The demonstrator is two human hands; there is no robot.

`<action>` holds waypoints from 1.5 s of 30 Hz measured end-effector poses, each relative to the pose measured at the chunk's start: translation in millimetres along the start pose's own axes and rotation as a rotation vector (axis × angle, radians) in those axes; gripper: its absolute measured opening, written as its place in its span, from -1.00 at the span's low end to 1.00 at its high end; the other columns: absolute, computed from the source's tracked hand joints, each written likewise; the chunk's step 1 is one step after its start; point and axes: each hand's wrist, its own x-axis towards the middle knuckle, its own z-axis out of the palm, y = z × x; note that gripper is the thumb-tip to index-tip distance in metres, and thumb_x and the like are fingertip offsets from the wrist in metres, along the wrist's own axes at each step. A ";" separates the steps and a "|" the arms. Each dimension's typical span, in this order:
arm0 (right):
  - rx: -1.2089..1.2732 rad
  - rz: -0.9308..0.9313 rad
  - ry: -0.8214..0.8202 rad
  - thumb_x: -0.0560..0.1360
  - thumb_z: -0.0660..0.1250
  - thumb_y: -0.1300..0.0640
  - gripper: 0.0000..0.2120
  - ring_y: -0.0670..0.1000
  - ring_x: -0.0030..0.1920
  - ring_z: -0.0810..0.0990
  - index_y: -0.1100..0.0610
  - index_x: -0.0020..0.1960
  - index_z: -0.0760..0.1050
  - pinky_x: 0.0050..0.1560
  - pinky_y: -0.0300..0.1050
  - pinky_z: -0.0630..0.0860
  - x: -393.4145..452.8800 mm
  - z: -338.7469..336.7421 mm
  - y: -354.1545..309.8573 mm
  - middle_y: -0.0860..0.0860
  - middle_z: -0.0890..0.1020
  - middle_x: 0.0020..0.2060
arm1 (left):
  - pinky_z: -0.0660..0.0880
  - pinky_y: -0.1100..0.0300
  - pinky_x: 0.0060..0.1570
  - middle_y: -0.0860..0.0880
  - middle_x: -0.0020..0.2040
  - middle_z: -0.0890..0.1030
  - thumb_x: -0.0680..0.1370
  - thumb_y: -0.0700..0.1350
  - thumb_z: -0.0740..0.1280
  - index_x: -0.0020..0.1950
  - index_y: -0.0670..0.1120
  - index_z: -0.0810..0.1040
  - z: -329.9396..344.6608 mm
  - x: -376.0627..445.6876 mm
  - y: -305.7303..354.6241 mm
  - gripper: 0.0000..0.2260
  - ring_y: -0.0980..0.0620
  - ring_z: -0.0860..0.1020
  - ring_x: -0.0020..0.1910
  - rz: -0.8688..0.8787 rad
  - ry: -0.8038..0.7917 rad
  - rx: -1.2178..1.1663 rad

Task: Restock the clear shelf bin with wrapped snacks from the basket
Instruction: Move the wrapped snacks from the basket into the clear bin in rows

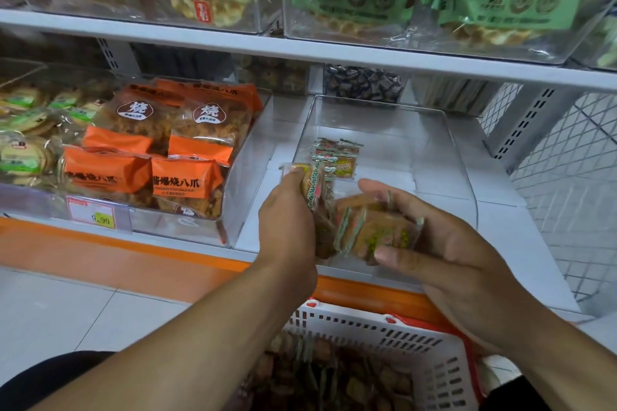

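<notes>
A clear shelf bin (460,157) stands on the lower shelf, with several small wrapped snacks (337,157) lying at its back left. My left hand (287,227) grips a wrapped snack (312,187) upright over the bin's front left corner. My right hand (444,253) holds a stack of wrapped snacks (374,230) just above the bin's front wall, thumb underneath. Below them, the white basket (394,330) holds many more brown wrapped snacks (334,374).
An adjacent clear bin with orange snack bags (160,157) and a price tag (95,213) sits to the left. An upper shelf (300,47) with bagged goods overhangs. A white wire mesh panel (574,157) closes the right side. The shelf's orange edge (133,243) runs in front.
</notes>
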 end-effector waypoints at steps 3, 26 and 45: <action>0.016 0.038 -0.020 0.45 0.46 0.09 -0.48 0.10 0.30 0.59 -0.07 0.39 0.48 0.25 0.03 0.53 -3.5 5.1 5.1 0.08 0.62 0.28 | 0.60 -0.14 0.08 -0.17 -0.07 0.67 0.61 0.11 0.24 -0.09 -0.11 0.61 -0.7 -1.4 1.4 -0.67 -0.23 0.66 -0.05 -0.052 -0.010 -0.096; 0.151 0.129 0.087 0.34 0.57 0.09 -0.50 0.10 0.24 0.64 -0.06 0.26 0.59 0.20 -0.07 0.57 5.9 16.5 5.2 0.08 0.68 0.18 | 0.60 0.27 -0.23 0.21 -0.20 0.70 0.68 0.15 0.20 -0.13 0.30 0.58 9.4 -2.9 1.3 -0.75 0.26 0.67 -0.21 0.539 0.071 0.019; -0.689 0.374 0.342 0.49 0.45 0.22 -0.28 0.23 0.36 0.46 0.12 0.55 0.20 0.37 0.08 0.44 172.9 -50.9 82.2 0.18 0.44 0.38 | 0.61 0.19 -0.39 0.00 -0.12 0.74 0.62 0.06 0.38 0.14 -0.03 0.63 4.9 16.0 -6.3 -0.79 0.07 0.72 -0.24 0.218 -0.015 -0.007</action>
